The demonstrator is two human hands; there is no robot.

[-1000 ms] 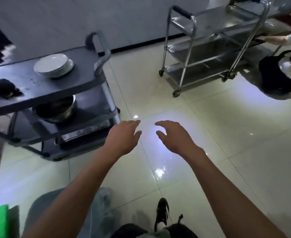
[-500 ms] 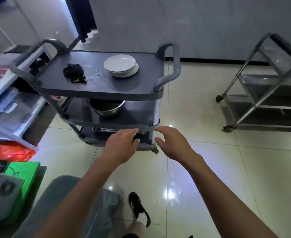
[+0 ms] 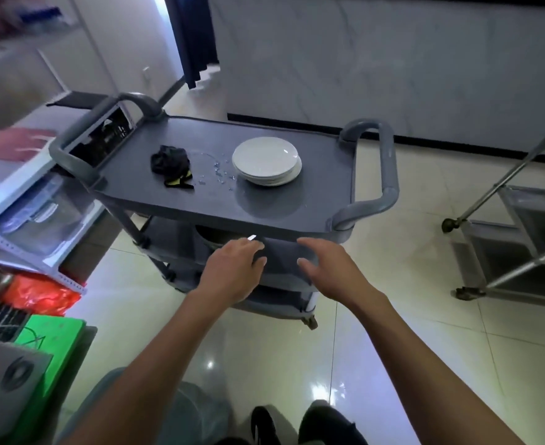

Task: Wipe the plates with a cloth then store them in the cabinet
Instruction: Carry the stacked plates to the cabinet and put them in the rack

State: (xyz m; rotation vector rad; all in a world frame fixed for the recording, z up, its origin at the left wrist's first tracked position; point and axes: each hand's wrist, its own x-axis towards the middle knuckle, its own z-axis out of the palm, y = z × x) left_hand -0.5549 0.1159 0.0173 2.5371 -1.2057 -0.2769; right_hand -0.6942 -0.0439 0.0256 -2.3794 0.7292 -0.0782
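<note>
A stack of white plates (image 3: 266,161) sits on the top shelf of a grey plastic cart (image 3: 284,203). A crumpled black cloth (image 3: 170,164) with a yellow edge lies to the plates' left, with water drops between them. My left hand (image 3: 232,271) and my right hand (image 3: 327,268) hover empty in front of the cart's near edge, fingers relaxed, below the level of the top shelf. Neither hand touches the cart, the cloth or the plates.
A metal bowl (image 3: 210,240) sits on the cart's middle shelf. A steel trolley (image 3: 518,226) stands at the right. At the left are a white rack (image 3: 23,200) with plastic bins, a red bag (image 3: 36,293) and a green crate (image 3: 51,332). A grey bin (image 3: 181,415) is at my feet.
The view has swung left and closer, so the grey cart now stands straight ahead. My hands keep the same empty, relaxed pose and have come up to the cart's near edge.
</note>
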